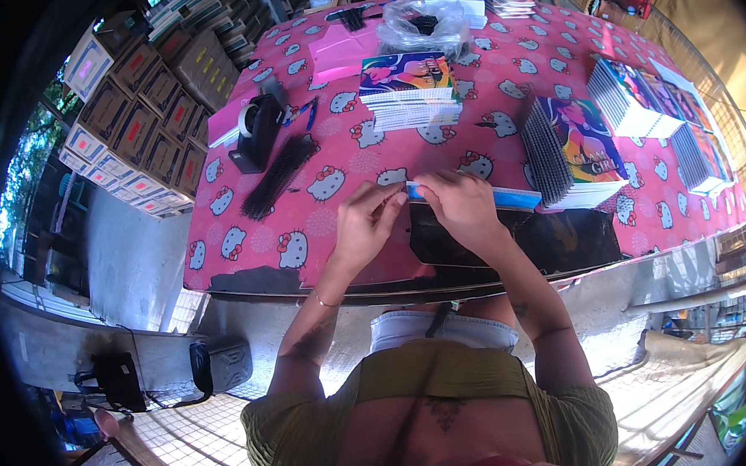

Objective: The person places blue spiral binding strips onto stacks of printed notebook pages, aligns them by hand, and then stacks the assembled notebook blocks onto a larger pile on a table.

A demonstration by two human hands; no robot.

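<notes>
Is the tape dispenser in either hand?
No. The tape dispenser sits on the table to the left, apart from both hands, which hold a blue-edged notebook.

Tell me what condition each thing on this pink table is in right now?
Left hand: pinching the notebook's left end.
Right hand: gripping the notebook.
Notebook: closed, flat at the table edge.
Middle notebook stack: stacked, untouched.
Tape dispenser: upright, tape loaded.
Plastic bag: crumpled, holding dark items.

Both my forearms reach forward, converging at centre. My left hand is palm-down, fingers curled and pinched at the tips. My right hand sits just beside it, knuckles up, fingers bent in a pinch.
</notes>
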